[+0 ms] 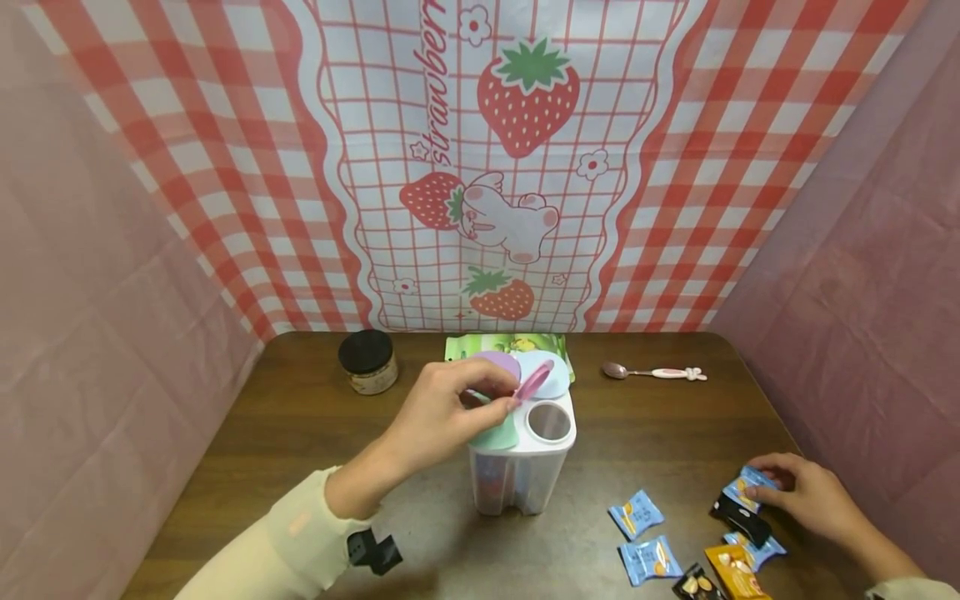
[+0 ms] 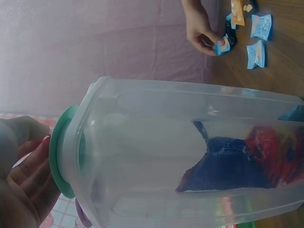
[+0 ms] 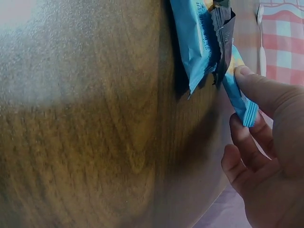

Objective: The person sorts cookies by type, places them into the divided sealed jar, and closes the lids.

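A clear plastic storage container (image 1: 489,492) with a white top stands in mid-table. Its pink round lid (image 1: 534,381) is tilted up, pinched at the edge by my left hand (image 1: 435,404). One round opening (image 1: 550,422) in the top is uncovered. Purple (image 1: 498,362), light blue (image 1: 553,382) and green (image 2: 59,152) lids sit on the other parts of the top. Red and dark blue packets (image 2: 223,164) lie inside. At the right, my right hand (image 1: 821,500) pinches a blue snack packet (image 3: 237,92) between thumb and fingers, beside a black packet (image 1: 741,518).
More blue (image 1: 636,515), yellow (image 1: 737,572) and black (image 1: 697,583) packets lie at the front right. A black-lidded jar (image 1: 368,362) is at the back left, a spoon (image 1: 652,372) at the back right. Behind the container lies a green bag (image 1: 461,346).
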`<action>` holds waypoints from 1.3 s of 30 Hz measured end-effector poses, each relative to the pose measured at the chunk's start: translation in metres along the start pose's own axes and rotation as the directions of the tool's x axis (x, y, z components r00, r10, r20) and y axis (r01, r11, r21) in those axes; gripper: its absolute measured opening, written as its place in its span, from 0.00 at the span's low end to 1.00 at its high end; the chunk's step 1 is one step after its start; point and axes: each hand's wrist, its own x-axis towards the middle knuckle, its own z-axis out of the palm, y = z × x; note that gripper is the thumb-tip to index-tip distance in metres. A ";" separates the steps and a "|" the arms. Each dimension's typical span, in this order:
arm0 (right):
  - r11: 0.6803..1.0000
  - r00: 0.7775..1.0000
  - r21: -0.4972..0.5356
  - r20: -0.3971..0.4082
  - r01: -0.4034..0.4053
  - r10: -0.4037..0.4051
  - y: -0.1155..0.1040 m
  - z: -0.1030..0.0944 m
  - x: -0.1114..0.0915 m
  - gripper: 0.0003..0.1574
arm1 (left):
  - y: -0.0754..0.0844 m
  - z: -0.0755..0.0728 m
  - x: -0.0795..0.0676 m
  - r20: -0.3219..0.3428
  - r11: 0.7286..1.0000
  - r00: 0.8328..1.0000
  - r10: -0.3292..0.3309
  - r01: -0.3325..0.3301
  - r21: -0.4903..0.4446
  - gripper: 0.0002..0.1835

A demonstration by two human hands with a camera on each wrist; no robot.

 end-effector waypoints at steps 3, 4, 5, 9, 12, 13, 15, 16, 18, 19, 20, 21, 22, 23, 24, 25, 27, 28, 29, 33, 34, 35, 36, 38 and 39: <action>1.000 1.000 -0.005 0.014 -0.014 0.014 0.000 -0.001 0.002 0.25 | -0.001 0.001 0.000 -0.001 1.000 1.000 -0.006 0.006 -0.002 0.07; 1.000 1.000 -0.002 0.013 -0.019 0.019 -0.001 -0.002 0.002 0.24 | -0.001 0.001 0.000 -0.001 1.000 1.000 -0.009 0.009 -0.002 0.07; 1.000 1.000 0.002 0.012 -0.017 0.017 -0.001 -0.003 0.003 0.23 | -0.001 0.001 -0.001 -0.001 1.000 1.000 -0.014 0.013 -0.002 0.07; 0.999 0.998 0.019 -0.050 0.031 -0.030 -0.010 -0.008 0.010 0.17 | -0.001 0.001 -0.001 -0.003 1.000 1.000 -0.022 0.022 -0.002 0.07; 0.996 0.990 0.026 -0.112 0.086 -0.082 -0.022 -0.015 0.018 0.14 | 0.000 0.001 -0.001 -0.004 1.000 1.000 -0.025 0.025 -0.004 0.07; 0.994 0.986 0.027 -0.129 0.106 -0.101 -0.027 -0.017 0.021 0.14 | 0.000 0.001 -0.001 -0.005 1.000 1.000 -0.025 0.025 -0.005 0.07; 0.989 0.978 0.040 -0.159 0.142 -0.134 -0.039 -0.023 0.027 0.13 | 0.000 0.001 -0.001 -0.007 1.000 1.000 -0.025 0.025 -0.007 0.07; 0.986 0.974 0.046 -0.170 0.161 -0.151 -0.045 -0.027 0.030 0.13 | 0.000 0.001 -0.001 -0.007 1.000 1.000 -0.025 0.025 -0.007 0.07; 0.977 0.962 0.058 -0.199 0.203 -0.188 -0.061 -0.034 0.037 0.13 | 0.000 0.001 -0.001 -0.008 1.000 1.000 -0.023 0.023 -0.005 0.06; 0.972 0.956 0.068 -0.208 0.223 -0.204 -0.069 -0.037 0.040 0.14 | 0.000 0.001 0.000 -0.008 1.000 1.000 -0.021 0.021 -0.004 0.06; 0.967 0.951 0.079 -0.218 0.241 -0.219 -0.078 -0.040 0.043 0.14 | 0.000 0.001 0.000 -0.008 1.000 1.000 -0.020 0.020 -0.003 0.06; 0.964 0.948 0.092 -0.225 0.251 -0.225 -0.087 -0.044 0.046 0.14 | 0.000 0.001 0.000 -0.008 1.000 1.000 -0.019 0.019 -0.002 0.06; 0.960 0.946 0.107 -0.231 0.258 -0.228 -0.097 -0.047 0.049 0.14 | 0.000 0.001 0.000 -0.009 1.000 1.000 -0.018 0.018 0.000 0.06; 0.955 0.941 0.117 -0.241 0.273 -0.240 -0.106 -0.051 0.052 0.14 | 0.000 0.001 0.000 -0.009 1.000 1.000 -0.018 0.018 0.001 0.06; 0.949 0.937 0.130 -0.246 0.287 -0.250 -0.116 -0.054 0.055 0.15 | 0.000 0.001 0.000 -0.010 1.000 1.000 -0.020 0.020 0.001 0.06; 0.943 0.931 0.139 -0.253 0.302 -0.261 -0.125 -0.057 0.057 0.16 | 0.000 0.002 0.000 -0.010 1.000 1.000 -0.021 0.021 0.002 0.06; 0.928 0.918 0.152 -0.270 0.339 -0.291 -0.144 -0.064 0.062 0.17 | 0.000 0.002 0.000 -0.011 1.000 1.000 -0.026 0.026 0.002 0.06; 0.915 0.907 0.162 -0.278 0.369 -0.316 -0.153 -0.066 0.064 0.18 | 0.000 0.002 0.000 -0.012 1.000 1.000 -0.028 0.028 0.003 0.06; 0.899 0.894 0.170 -0.285 0.403 -0.346 -0.163 -0.069 0.067 0.19 | 0.000 0.002 0.000 -0.012 1.000 0.999 -0.030 0.030 0.002 0.06; 0.820 0.847 0.256 -0.311 0.512 -0.431 -0.200 -0.074 0.071 0.23 | 0.000 0.001 0.000 -0.016 1.000 0.999 -0.029 0.029 -0.001 0.06; 0.797 0.834 0.278 -0.321 0.537 -0.450 -0.209 -0.074 0.071 0.24 | 0.000 0.001 0.000 -0.017 1.000 0.999 -0.028 0.028 -0.003 0.06; 0.770 0.817 0.298 -0.335 0.565 -0.470 -0.217 -0.073 0.072 0.25 | 0.000 0.001 0.000 -0.017 1.000 0.999 -0.028 0.028 -0.005 0.06; 0.743 0.801 0.319 -0.350 0.589 -0.486 -0.225 -0.072 0.072 0.26 | 0.000 0.001 0.000 -0.017 1.000 0.999 -0.029 0.028 -0.007 0.06; 0.684 0.766 0.353 -0.380 0.639 -0.519 -0.240 -0.069 0.074 0.27 | 0.000 0.001 0.000 -0.018 0.999 0.999 -0.031 0.031 -0.012 0.06; 0.656 0.749 0.367 -0.394 0.660 -0.533 -0.247 -0.068 0.075 0.28 | -0.001 0.001 0.000 -0.018 0.999 0.999 -0.032 0.032 -0.013 0.06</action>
